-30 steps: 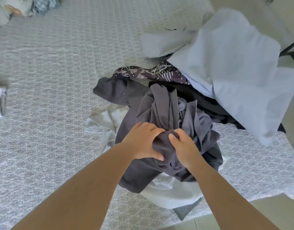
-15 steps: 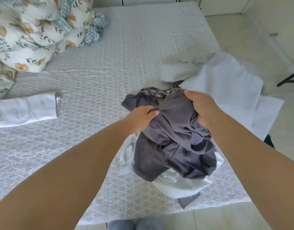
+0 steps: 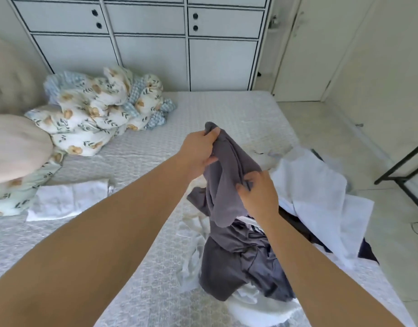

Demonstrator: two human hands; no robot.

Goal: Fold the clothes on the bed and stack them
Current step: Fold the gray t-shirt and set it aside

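Clearly the left hand (image 3: 198,151) is pinching a top corner of the grey garment (image 3: 229,185), fingers curled round the cloth, while the right hand (image 3: 258,193), lower and just beside it, is gripping a bunched fold. Below both hands the garment is drooping onto the clothes pile (image 3: 309,197) on the bed (image 3: 238,109). It looks light, limp, unslippery; seams or shoulders likely make the best holds.

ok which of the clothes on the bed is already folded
The white garment lying flat on the left of the bed, apart from the heap. The grey garment is held up by both hands, and the pale blue shirt lies crumpled.
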